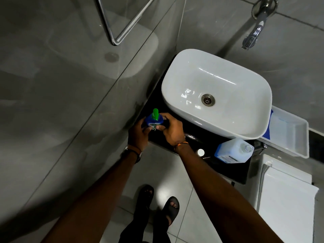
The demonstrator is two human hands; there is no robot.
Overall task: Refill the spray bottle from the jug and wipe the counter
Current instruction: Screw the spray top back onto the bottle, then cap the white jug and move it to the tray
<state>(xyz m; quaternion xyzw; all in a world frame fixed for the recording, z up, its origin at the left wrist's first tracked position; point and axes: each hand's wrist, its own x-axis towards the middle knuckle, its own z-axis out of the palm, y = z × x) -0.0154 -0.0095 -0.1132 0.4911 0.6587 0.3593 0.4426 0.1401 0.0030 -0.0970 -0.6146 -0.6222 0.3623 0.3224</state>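
Observation:
A blue spray bottle (153,122) with a green nozzle stands at the left end of the black counter (208,146). My left hand (137,135) wraps its left side and my right hand (171,128) grips its right side near the top. A translucent jug (233,150) with a blue label stands uncapped on the counter's right part. Its white cap (201,152) lies on the counter just left of it.
A white basin (217,92) fills the counter's back, under a chrome wall tap (255,30). A white tray (289,132) with a blue item sits to the right. A glass panel (70,85) rises at the left. My sandalled feet (157,204) stand on the tiled floor.

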